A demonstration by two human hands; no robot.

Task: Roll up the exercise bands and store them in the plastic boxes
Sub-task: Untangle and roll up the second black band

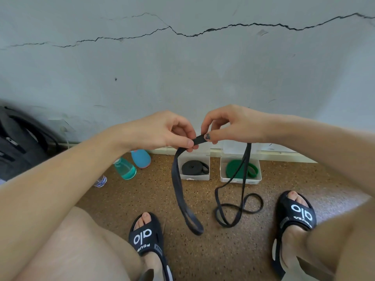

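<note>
1. Band (199,139): a long black loop, pinched between your two hands above the floor, its short held span stretched flat between them.
2. Your left hand (162,131) grips the band's left part between thumb and fingers, closed on it; from there a doubled length hangs down and its end fold rests on the floor (203,250) between your feet.
3. Your right hand (229,124) pinches the band's right part between thumb and forefinger, closed on it; from there two strands drop in front of the right box and lie in loose curls on the floor near your right sandal (294,218).
4. Left box (194,177): clear plastic, on the floor by the far wall, holding a rolled black band (192,167).
5. Right box (241,179): clear plastic, just beside the left box, holding a rolled green band (237,167).
6. Two bottles (124,169) stand left of the boxes, one teal, one blue and pink.
7. Dark bag (18,142) leans at the far left against the cracked wall (182,67).
8. Left sandal (145,238): black, near the hanging fold.
</note>
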